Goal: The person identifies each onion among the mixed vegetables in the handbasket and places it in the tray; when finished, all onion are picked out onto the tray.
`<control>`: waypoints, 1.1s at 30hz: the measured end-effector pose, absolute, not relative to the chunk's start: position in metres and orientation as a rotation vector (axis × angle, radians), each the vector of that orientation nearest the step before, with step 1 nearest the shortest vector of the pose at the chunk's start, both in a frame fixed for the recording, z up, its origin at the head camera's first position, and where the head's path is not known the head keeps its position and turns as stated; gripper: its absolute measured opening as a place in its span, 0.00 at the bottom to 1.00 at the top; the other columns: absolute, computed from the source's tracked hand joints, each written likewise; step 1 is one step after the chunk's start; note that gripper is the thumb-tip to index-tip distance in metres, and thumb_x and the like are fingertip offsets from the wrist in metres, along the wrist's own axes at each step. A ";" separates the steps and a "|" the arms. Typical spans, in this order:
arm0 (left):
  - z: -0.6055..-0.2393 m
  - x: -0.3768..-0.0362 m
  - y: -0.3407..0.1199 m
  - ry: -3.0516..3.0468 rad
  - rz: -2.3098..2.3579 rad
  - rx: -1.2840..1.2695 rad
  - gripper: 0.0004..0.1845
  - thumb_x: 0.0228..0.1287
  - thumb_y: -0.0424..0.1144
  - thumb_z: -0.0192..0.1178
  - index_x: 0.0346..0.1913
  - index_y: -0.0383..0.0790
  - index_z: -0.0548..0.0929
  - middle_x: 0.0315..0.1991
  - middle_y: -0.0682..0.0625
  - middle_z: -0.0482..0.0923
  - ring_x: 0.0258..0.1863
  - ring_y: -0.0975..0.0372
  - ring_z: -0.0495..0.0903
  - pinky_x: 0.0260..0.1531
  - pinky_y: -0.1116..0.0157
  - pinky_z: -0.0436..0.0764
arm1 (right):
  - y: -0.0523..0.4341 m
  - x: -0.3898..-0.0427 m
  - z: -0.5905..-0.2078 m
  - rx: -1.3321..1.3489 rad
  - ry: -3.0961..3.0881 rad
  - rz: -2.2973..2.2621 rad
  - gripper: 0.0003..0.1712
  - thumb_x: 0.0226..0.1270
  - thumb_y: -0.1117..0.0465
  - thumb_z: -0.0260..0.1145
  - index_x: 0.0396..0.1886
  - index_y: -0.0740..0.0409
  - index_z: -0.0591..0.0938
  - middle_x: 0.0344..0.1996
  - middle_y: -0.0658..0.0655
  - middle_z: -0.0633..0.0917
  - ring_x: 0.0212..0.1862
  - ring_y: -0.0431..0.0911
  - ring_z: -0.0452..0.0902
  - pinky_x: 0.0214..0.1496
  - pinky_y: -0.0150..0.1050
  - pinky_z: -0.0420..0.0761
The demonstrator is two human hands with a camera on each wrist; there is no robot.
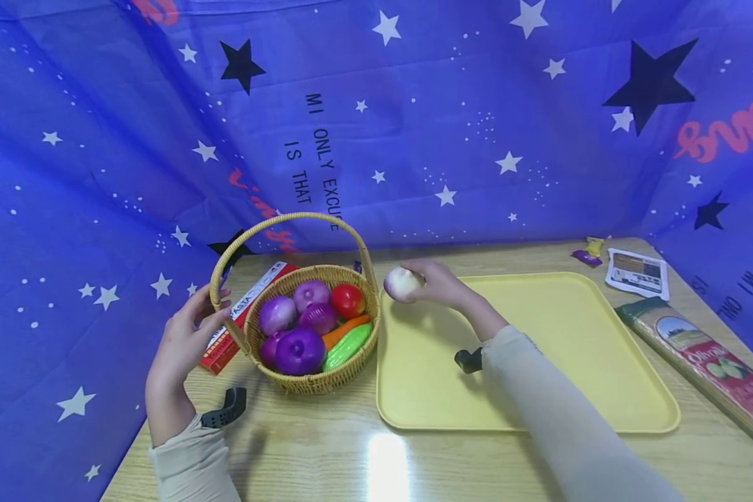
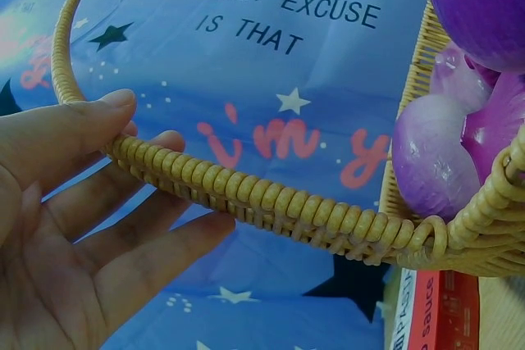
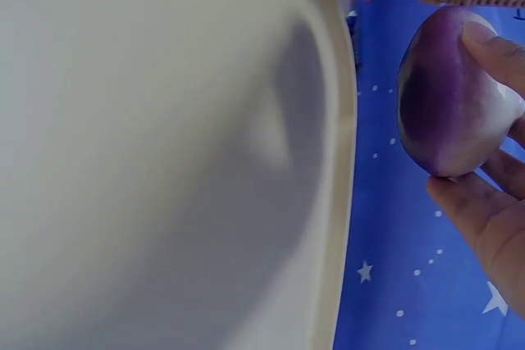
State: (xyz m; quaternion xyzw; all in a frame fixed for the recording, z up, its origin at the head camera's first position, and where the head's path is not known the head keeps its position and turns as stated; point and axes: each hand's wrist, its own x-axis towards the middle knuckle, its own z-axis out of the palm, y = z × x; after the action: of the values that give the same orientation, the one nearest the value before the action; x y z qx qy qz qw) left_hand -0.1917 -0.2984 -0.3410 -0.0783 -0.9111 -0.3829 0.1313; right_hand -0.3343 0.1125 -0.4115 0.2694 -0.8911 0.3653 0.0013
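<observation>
My left hand (image 1: 180,339) holds the side of the tall arched handle (image 2: 246,190) of a woven basket (image 1: 316,382), thumb on one side and fingers on the other. Purple onions (image 1: 278,314), a red tomato (image 1: 348,300), a carrot (image 1: 345,332) and a green cucumber-like vegetable (image 1: 349,347) fill the basket, along with other purple vegetables. To its right, my right hand (image 1: 440,282) grips a purple-and-white turnip-like vegetable (image 3: 454,92) between thumb and fingers. It is raised over the far left corner of the yellow tray (image 1: 565,348).
A red pasta-sauce box (image 1: 221,348) lies behind and left of the basket. Right of the tray are a long printed food bag (image 1: 705,359), a white packet (image 1: 636,272) and small wrapped sweets (image 1: 588,252). Blue star-printed cloth (image 1: 414,125) hangs around the table.
</observation>
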 end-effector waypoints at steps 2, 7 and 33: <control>-0.341 -0.192 -0.299 -2.643 -1.115 -0.231 0.25 0.69 0.44 0.53 0.67 0.43 0.66 0.58 0.42 0.77 0.48 0.87 0.67 0.59 0.48 0.72 | 0.112 -0.338 -0.415 0.852 -2.799 1.121 0.44 0.46 0.60 0.75 0.65 0.66 0.69 0.63 0.66 0.73 0.66 0.61 0.65 0.70 0.56 0.63; -0.341 -0.193 -0.299 -2.646 -1.105 -0.233 0.26 0.70 0.45 0.52 0.68 0.43 0.66 0.58 0.42 0.76 0.48 0.88 0.67 0.59 0.48 0.72 | 0.114 -0.344 -0.422 0.879 -2.809 1.024 0.43 0.46 0.61 0.75 0.64 0.68 0.69 0.62 0.67 0.73 0.65 0.62 0.66 0.69 0.56 0.64; -0.339 -0.192 -0.298 -2.674 -1.095 -0.217 0.28 0.70 0.45 0.52 0.71 0.49 0.62 0.60 0.44 0.75 0.59 0.51 0.73 0.59 0.48 0.72 | 0.128 -0.344 -0.443 0.778 -2.950 1.249 0.45 0.46 0.61 0.75 0.66 0.62 0.68 0.64 0.67 0.70 0.66 0.63 0.64 0.67 0.59 0.65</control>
State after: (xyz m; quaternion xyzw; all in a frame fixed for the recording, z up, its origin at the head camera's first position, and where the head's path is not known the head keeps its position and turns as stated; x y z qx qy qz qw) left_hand -0.1921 -0.2984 -0.3392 -0.0743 -0.9159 -0.3751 0.1219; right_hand -0.3442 0.1275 -0.4435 0.2353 -0.8922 0.3777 -0.0772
